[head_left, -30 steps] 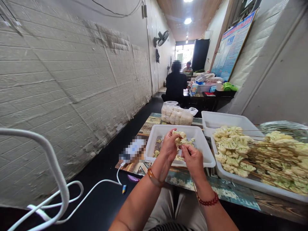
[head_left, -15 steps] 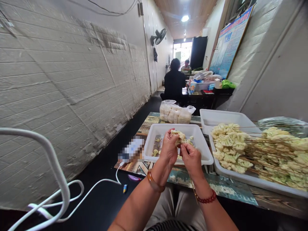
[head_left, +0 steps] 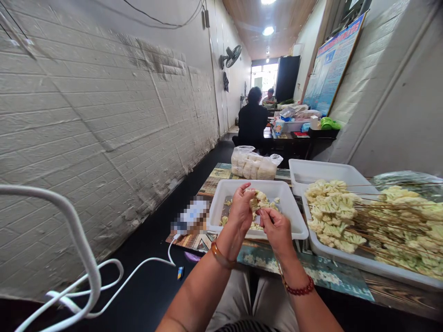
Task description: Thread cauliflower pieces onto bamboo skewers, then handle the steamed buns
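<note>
My left hand (head_left: 241, 210) is raised over a white plastic tray (head_left: 298, 226), its fingers curled round a piece of pale cauliflower (head_left: 255, 201). Close beside it, my right hand (head_left: 278, 228) is closed in a pinch, thumb and forefinger just below the cauliflower. A thin skewer (head_left: 279, 268) runs back from the right palm along the wrist; its tip is hidden. Loose cauliflower bits (head_left: 224, 220) lie in the tray under my hands. To the right, a larger white tray (head_left: 341, 257) is heaped with skewered cauliflower (head_left: 334, 207).
Behind the near tray sits a clear bag of pale food (head_left: 254, 166). Another white tray (head_left: 325, 167) stands at the back right. A blurred device (head_left: 192, 216) with a white cable lies at the table's left edge. A person in black (head_left: 252, 120) sits farther off.
My hands have moved slightly apart, with the right fingers a little below the cauliflower. The left fingers have lifted a little. The whole view has shifted slightly.
</note>
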The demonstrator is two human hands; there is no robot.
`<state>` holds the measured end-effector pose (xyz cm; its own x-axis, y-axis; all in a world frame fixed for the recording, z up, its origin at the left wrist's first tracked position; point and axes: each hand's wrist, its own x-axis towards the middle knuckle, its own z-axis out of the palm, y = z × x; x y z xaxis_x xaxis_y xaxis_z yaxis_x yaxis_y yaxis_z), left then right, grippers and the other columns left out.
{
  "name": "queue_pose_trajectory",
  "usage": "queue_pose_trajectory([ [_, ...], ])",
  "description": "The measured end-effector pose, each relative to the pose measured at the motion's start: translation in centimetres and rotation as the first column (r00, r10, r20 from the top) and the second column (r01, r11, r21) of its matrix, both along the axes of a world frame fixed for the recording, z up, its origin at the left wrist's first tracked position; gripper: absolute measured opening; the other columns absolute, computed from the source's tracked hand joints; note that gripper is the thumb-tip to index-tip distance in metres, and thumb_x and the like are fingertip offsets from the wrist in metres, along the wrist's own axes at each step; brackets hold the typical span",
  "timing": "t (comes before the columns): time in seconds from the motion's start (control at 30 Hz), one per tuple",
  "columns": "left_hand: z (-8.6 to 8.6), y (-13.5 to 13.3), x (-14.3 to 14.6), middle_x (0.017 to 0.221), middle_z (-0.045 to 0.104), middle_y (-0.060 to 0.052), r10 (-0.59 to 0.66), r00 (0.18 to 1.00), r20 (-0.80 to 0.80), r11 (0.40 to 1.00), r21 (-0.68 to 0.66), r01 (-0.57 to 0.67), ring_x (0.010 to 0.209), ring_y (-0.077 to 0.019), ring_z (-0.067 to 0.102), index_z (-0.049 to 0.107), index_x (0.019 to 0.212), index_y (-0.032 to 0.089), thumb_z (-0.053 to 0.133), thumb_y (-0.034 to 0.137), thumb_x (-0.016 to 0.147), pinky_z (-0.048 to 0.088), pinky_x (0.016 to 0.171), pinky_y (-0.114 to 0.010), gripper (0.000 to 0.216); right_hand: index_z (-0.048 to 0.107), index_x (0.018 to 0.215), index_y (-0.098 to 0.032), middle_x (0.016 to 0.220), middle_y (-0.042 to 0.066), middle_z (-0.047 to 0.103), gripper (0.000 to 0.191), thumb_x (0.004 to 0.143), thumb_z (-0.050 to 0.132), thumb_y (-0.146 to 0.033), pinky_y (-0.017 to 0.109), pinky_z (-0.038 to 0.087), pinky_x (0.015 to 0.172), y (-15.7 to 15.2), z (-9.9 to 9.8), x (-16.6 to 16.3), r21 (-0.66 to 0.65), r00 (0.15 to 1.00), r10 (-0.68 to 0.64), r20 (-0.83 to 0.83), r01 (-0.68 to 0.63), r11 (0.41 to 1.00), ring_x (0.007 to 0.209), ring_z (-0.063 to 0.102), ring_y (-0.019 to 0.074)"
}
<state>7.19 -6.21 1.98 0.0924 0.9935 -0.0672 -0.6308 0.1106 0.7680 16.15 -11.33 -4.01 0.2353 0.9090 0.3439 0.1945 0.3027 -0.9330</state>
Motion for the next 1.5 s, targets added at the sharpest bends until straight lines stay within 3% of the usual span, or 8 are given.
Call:
queue_pose_trajectory([
  [0.37,-0.1,-1.1,0.5,0.067,0.054,0.006,0.021,1.0,-0.004,1.0,0.003,-0.021,0.055,-0.0077,0.051,0.047,0.108,0.018,0.068,0.017,0.057,0.036,0.054,-0.022,0.055,0.058,0.067,-0.019,0.053,-0.003,0.05,0.036,0.09,0.048,-0.045,0.024,0.034,0.051,-0.2,-0.2,0.0,0.017,0.997,-0.035,0.071,0.034,0.999,0.05,0.043,0.0115],
  [0.6,-0.8,-1.7,0.4,0.07,0.054,0.005,0.03,0.999,-0.018,1.0,0.012,-0.029,0.058,-0.0069,0.051,0.051,0.102,0.016,0.069,0.014,0.056,0.036,0.057,-0.021,0.049,0.062,0.071,-0.019,0.054,-0.003,0.05,0.036,0.088,0.051,-0.048,0.024,0.033,0.048,-0.2,0.0,0.1,-0.014,1.0,0.003,0.004,-0.003,1.0,0.049,0.043,0.0116],
  [0.83,-1.4,-1.1,-1.0,0.079,0.061,-0.002,-0.111,0.994,-0.024,0.993,0.032,0.112,0.069,-0.0123,0.057,0.06,0.092,0.015,0.079,0.042,0.062,0.043,0.06,-0.024,0.045,0.063,0.076,-0.018,0.053,-0.004,0.05,0.037,0.083,0.057,-0.054,0.022,0.034,0.044,0.1,0.3,0.4,-0.066,0.969,0.083,-0.235,-0.101,0.993,0.045,0.041,0.0096],
  [1.13,-1.2,-0.9,-2.1,0.07,0.059,-0.001,-0.123,0.97,-0.209,0.98,0.128,0.152,0.059,-0.0098,0.053,0.063,0.078,0.014,0.077,0.05,0.064,0.042,0.055,-0.023,0.041,0.06,0.073,-0.019,0.056,-0.003,0.053,0.04,0.084,0.055,-0.057,0.023,0.036,0.046,0.0,0.2,0.5,-0.074,0.981,0.123,-0.15,-0.135,0.988,0.045,0.045,0.0107],
  [1.3,-1.7,-0.9,-2.1,0.073,0.058,0.0,-0.135,0.973,-0.188,0.978,0.132,0.161,0.06,-0.0091,0.053,0.061,0.08,0.015,0.078,0.045,0.066,0.043,0.057,-0.024,0.038,0.059,0.069,-0.019,0.055,-0.004,0.052,0.041,0.086,0.053,-0.055,0.022,0.034,0.045,0.1,0.0,0.4,-0.065,0.99,0.105,-0.098,-0.112,0.992,0.044,0.043,0.0095],
  [1.5,-2.2,-0.4,-1.8,0.068,0.055,0.003,-0.055,0.984,-0.172,0.984,0.16,0.083,0.059,-0.0076,0.05,0.058,0.076,0.015,0.082,0.029,0.058,0.039,0.057,-0.021,0.033,0.062,0.072,-0.019,0.054,-0.004,0.052,0.041,0.085,0.053,-0.056,0.023,0.034,0.044,-0.1,0.6,0.2,-0.091,0.995,0.088,-0.051,-0.092,0.992,0.044,0.043,0.0102],
])
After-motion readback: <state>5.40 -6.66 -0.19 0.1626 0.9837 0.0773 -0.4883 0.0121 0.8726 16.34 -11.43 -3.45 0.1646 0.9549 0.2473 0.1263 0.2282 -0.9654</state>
